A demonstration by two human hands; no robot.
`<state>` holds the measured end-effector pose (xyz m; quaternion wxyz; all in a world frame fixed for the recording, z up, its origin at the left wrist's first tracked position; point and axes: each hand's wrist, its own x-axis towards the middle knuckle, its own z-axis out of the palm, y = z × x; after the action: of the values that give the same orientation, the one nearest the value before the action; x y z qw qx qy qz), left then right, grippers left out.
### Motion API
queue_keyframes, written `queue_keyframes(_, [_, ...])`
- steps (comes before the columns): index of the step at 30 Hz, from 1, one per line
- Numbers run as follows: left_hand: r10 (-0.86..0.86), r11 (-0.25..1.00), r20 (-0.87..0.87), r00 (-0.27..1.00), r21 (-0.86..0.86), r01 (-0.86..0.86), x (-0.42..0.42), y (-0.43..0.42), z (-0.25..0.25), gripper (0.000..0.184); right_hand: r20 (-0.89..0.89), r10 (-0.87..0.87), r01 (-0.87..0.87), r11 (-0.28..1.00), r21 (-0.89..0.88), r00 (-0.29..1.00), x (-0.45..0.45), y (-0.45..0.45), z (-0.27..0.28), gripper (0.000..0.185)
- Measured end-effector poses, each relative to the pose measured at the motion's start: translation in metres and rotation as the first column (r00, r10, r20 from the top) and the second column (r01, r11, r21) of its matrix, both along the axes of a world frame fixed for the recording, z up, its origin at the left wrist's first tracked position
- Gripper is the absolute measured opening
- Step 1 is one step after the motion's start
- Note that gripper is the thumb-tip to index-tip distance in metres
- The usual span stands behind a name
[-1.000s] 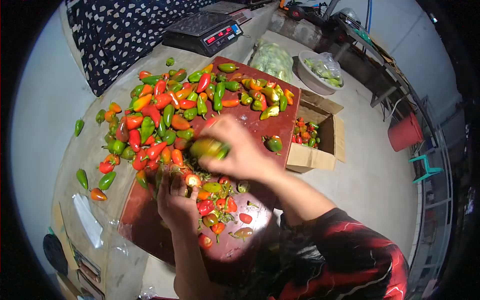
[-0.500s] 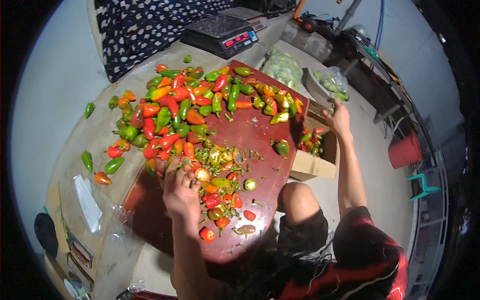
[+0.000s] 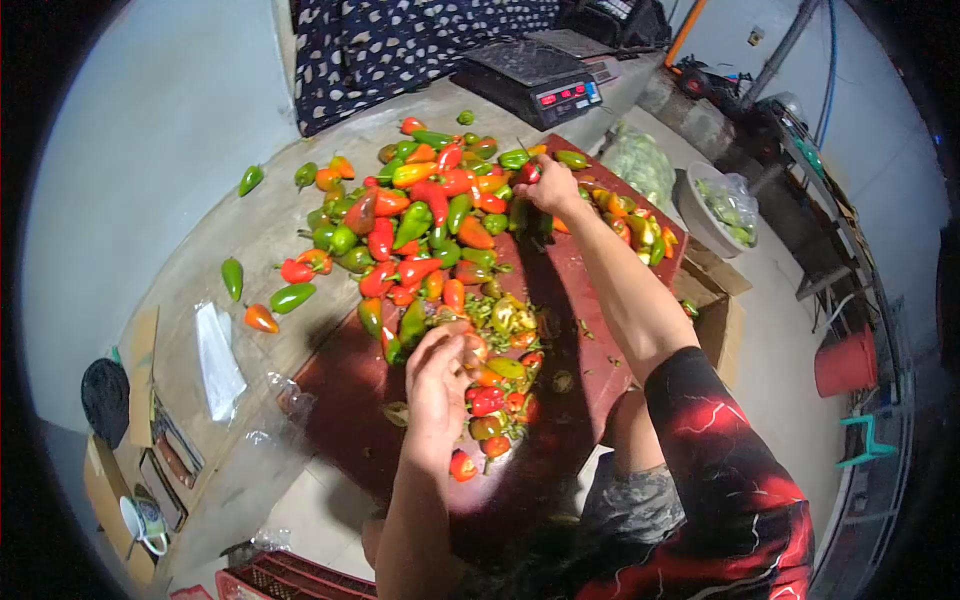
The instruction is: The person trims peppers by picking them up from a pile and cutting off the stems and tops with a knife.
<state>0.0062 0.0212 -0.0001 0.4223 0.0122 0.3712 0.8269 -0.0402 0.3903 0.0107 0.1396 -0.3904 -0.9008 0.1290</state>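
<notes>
My right hand (image 3: 556, 190) reaches over the far part of the dark red tabletop (image 3: 335, 405), its fingers closed on a red pepper (image 3: 530, 173). A thin dark sliver shows by those fingertips, too small to name. My left hand (image 3: 436, 385) is near the table's middle, palm partly up, with fingers apart and slightly bent. Its fingertips are beside a cut pepper (image 3: 474, 350), though blur hides whether they touch. Near it lie green trimmings (image 3: 495, 315), a red pepper piece (image 3: 487, 401) and other cut peppers. A large heap of red, green and orange peppers (image 3: 415, 225) spreads beyond.
A digital scale (image 3: 530, 85) stands on the concrete ledge at the back. To the right are an open cardboard box (image 3: 715, 325), a white basin (image 3: 705, 215) and a bag of green produce (image 3: 640, 165). A red crate (image 3: 290, 580) lies at the bottom left.
My right hand has moved from above the cardboard box to the far pepper heap and closed on a red pepper. My left hand stays by the trimmings. The camera view has shifted left.
</notes>
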Motion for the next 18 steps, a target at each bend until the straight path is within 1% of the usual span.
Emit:
queue_keyframes(1, [0.000,1.000,-0.005,1.000,-0.008,0.000,0.000,-0.001,0.002,0.023,0.087,-0.043,0.042,0.999,0.014,0.995,-0.010,-0.001,0.001,0.091])
queue_keyframes(3, [-0.007,1.000,-0.018,1.000,-0.012,0.006,0.000,-0.003,0.005,0.023,0.164,-0.023,0.035,0.997,-0.067,0.986,-0.018,-0.005,0.003,0.107])
queue_keyframes(4, [-0.003,1.000,-0.014,1.000,-0.025,0.002,0.000,-0.004,0.006,0.023,0.253,0.000,0.021,0.996,-0.081,0.967,-0.029,0.009,-0.008,0.116])
queue_keyframes(5, [-0.003,0.999,-0.008,1.000,-0.036,0.003,-0.001,-0.004,0.006,0.023,0.267,0.071,-0.035,0.990,-0.139,0.961,-0.032,0.026,-0.016,0.116])
queue_keyframes(6, [-0.007,0.999,-0.015,1.000,-0.035,0.007,-0.002,-0.004,0.006,0.023,0.267,0.110,-0.068,0.985,-0.160,0.957,-0.028,0.027,-0.012,0.118])
queue_keyframes(7, [-0.008,0.999,-0.010,1.000,-0.035,0.008,-0.003,-0.004,0.005,0.023,0.267,0.143,-0.097,0.979,-0.177,0.953,-0.024,0.028,-0.007,0.120])
queue_keyframes(8, [-0.014,1.000,-0.022,1.000,-0.024,0.013,-0.004,-0.003,0.005,0.022,0.269,0.140,-0.095,0.980,-0.173,0.953,-0.020,0.028,-0.003,0.120])
queue_keyframes(10, [-0.015,1.000,-0.036,0.999,-0.026,0.014,-0.003,0.001,0.007,0.021,0.260,0.278,-0.220,0.948,-0.231,0.925,-0.011,0.031,-0.001,0.123])
queue_keyframes(11, [-0.020,1.000,-0.036,0.999,-0.022,0.019,-0.001,0.002,0.006,0.021,0.287,0.288,-0.235,0.950,-0.206,0.913,-0.009,0.029,-0.005,0.123])
queue_keyframes(13, [-0.035,0.998,-0.072,0.997,-0.054,0.031,0.001,0.005,0.001,0.021,0.367,0.325,-0.253,0.939,-0.231,0.872,-0.001,0.003,0.013,0.123])
queue_keyframes(14, [-0.045,0.997,-0.088,0.995,-0.063,0.039,0.002,0.005,0.000,0.020,0.365,0.263,-0.216,0.963,-0.163,0.893,0.002,-0.005,0.008,0.124])
queue_keyframes(15, [-0.046,0.997,-0.091,0.995,-0.062,0.041,0.003,0.005,0.000,0.020,0.394,0.261,-0.233,0.965,-0.118,0.881,0.000,-0.009,0.003,0.124])
queue_keyframes(17, [-0.062,0.994,-0.107,0.992,-0.095,0.051,0.004,0.006,-0.001,0.019,0.411,0.237,-0.210,0.971,-0.112,0.880,-0.003,-0.010,-0.008,0.120])
queue_keyframes(18, [-0.065,0.994,-0.107,0.992,-0.089,0.056,0.004,0.006,0.001,0.019,0.385,0.217,-0.179,0.975,-0.132,0.897,-0.001,-0.012,-0.011,0.114])
